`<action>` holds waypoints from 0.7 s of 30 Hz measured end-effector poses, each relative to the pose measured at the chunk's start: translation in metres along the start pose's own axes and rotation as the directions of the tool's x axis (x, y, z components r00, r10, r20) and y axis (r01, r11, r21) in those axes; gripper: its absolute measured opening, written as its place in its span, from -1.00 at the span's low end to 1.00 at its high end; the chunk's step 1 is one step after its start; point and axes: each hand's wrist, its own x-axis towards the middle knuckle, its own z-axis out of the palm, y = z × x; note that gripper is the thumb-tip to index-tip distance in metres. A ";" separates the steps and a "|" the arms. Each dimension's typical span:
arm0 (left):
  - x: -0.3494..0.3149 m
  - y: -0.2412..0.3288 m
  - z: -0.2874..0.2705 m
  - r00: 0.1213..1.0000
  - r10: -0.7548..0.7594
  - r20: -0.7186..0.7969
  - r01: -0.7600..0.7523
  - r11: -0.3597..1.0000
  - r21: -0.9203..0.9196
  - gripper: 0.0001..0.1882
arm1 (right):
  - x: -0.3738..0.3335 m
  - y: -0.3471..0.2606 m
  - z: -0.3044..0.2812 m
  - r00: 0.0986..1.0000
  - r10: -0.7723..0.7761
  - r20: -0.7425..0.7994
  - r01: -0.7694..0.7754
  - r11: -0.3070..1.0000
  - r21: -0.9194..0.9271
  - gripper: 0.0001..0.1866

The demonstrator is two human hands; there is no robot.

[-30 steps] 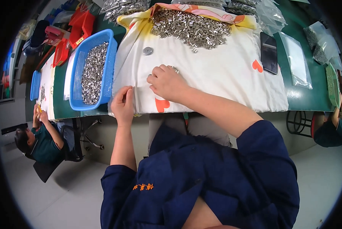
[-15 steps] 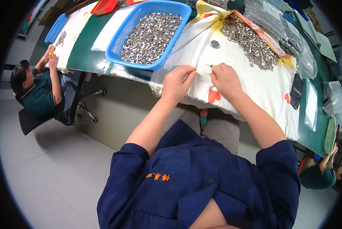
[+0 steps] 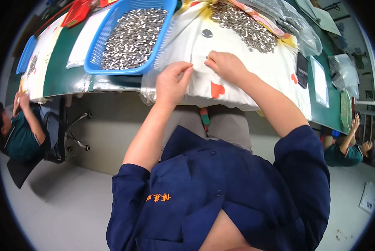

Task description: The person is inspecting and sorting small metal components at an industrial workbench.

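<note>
My left hand (image 3: 173, 82) is over the near edge of the white cloth, thumb and forefinger brought together; whatever they hold is too small to make out. To its right, my right hand (image 3: 226, 66) is closed in a pinch, with a small dark metal piece (image 3: 206, 57) showing at its fingertips. Beyond the right hand, a loose pile of small shiny metal cylinders (image 3: 250, 28) is spread on the white cloth (image 3: 258, 71). A round grey metal disc (image 3: 207, 33) lies flat between the pile and my hands.
At left stands a blue plastic basket (image 3: 88, 62) full of similar metal cylinders (image 3: 133, 39). A black phone (image 3: 302, 70) and clear plastic bags (image 3: 344, 71) lie at right. One co-worker (image 3: 26, 129) sits at far left, another (image 3: 344, 152) at far right.
The whole view has shifted, so the table and its things appear further left and higher. My hands keep nearly the same pinched pose over the cloth.
</note>
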 end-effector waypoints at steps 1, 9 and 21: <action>0.001 0.001 0.001 1.000 -0.019 0.014 0.019 1.000 0.002 -0.88 | 0.002 0.002 -0.003 0.999 0.025 0.040 -0.026 0.999 0.045 -0.74; 0.001 0.000 0.000 0.999 -0.008 0.032 0.010 0.999 -0.050 -0.88 | 0.030 0.010 -0.023 0.972 0.231 0.040 -0.234 0.939 0.251 -0.69; -0.001 0.002 -0.003 0.999 0.000 0.040 0.001 1.000 -0.017 -0.90 | 0.177 -0.093 -0.025 0.969 -0.181 -0.170 0.217 0.951 0.221 -0.61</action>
